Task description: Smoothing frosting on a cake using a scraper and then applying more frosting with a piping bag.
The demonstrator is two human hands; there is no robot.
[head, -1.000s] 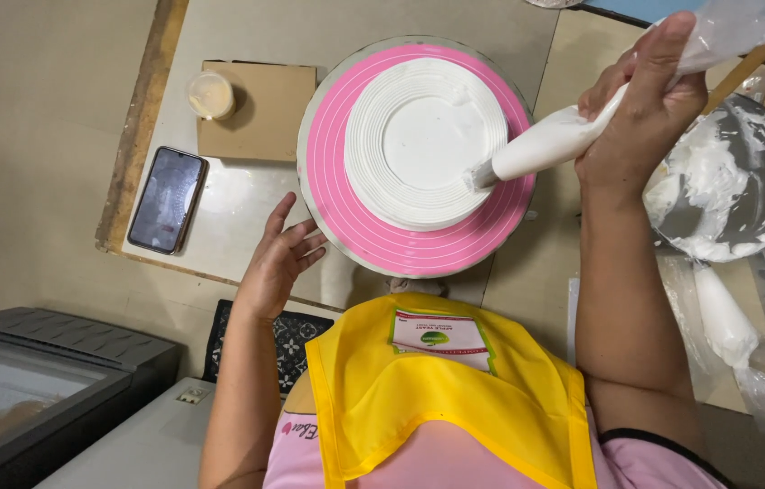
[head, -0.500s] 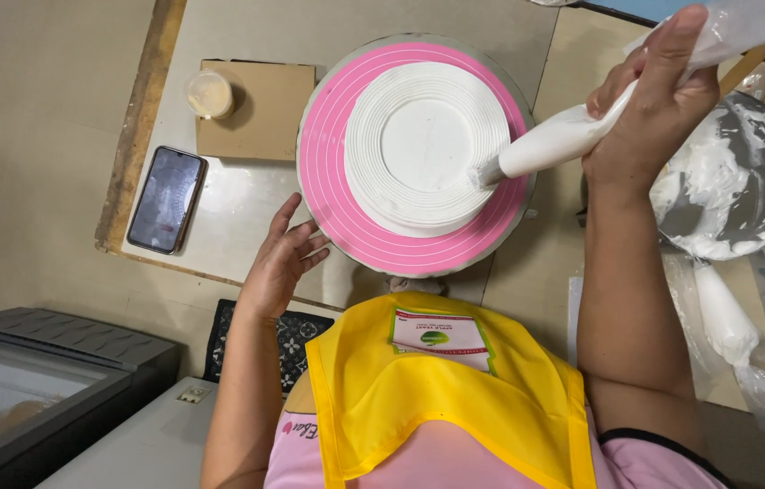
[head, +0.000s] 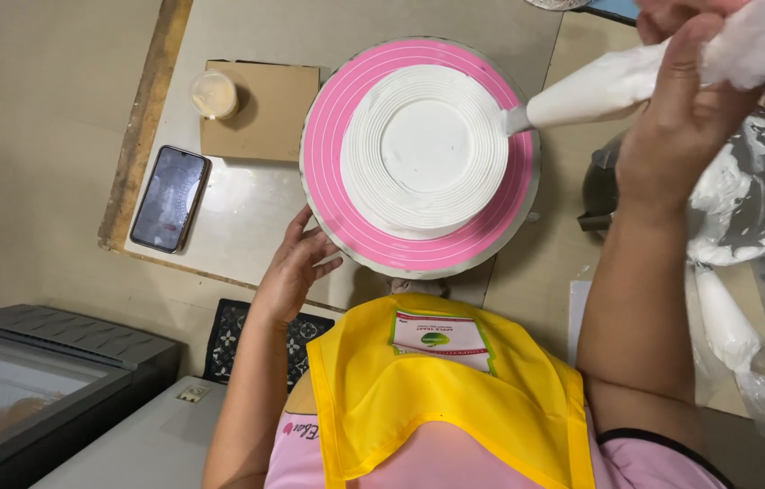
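The left hand [head: 296, 267] rests open-fingered on the pink turntable [head: 328, 172] rim at seven o'clock. The white cake [head: 423, 149] sits centred on it. At three o'clock, the right hand [head: 686, 127] squeezes a piping bag [head: 600, 86], long axis pointing leftward, nozzle touching the cake's side.

White ridged cake [head: 425, 149], pink turntable [head: 328, 172]

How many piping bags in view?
2. One piping bag is squeezed in the right hand, tip at the cake side. A second bag lies on the table at right, below the mixing bowl. Others may be hidden off-frame.
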